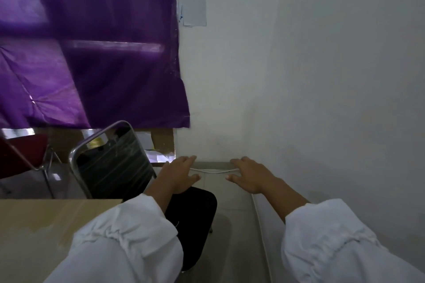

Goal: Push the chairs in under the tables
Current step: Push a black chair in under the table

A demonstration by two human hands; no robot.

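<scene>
- Reaching forward with both hands spread and empty, the person stands beside a black chair (115,167) whose seat sticks out past the tabletop (46,220)
- Left hand (178,174): fingers apart, held over the chair's seat, gripping nothing; whether it touches the seat cannot be told
- Right hand (249,176): fingers apart, hovering above the floor near the wall (322,76), clear of the chair
- The chair sits at the tabletop's corner, chrome-framed backrest upright, seat not yet tucked under
- A red chair (20,156) stands farther left, beyond the tabletop, below the purple curtain (92,53)
- Step in hand, as I judge it: the approach before taking hold of the black chair
- Next move likely calls for a grip on the backrest frame and a push toward the tabletop, keeping the legs clear of the white cable (211,170) by the wall
</scene>
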